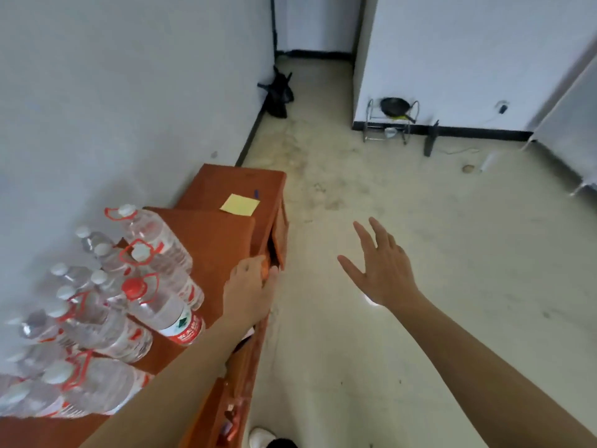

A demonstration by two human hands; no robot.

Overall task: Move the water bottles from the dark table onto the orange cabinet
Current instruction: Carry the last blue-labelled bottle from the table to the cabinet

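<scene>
Several clear water bottles (106, 305) with red labels and handles stand crowded on the orange cabinet (213, 240) along the left wall. One bottle with a red cap (161, 308) stands at the front of the group. My left hand (250, 286) rests on the cabinet's right front edge, fingers curled over it, holding no bottle. My right hand (378, 270) hovers over the bare floor to the right, fingers spread and empty. The dark table is out of view.
A yellow sticky note (240, 204) lies on a lower orange cabinet (235, 182) further back. A black bag (278, 92) sits by the wall, and a metal rack with a black pan (392, 118) stands at the far wall. Pale floor (403, 237) spreads to the right.
</scene>
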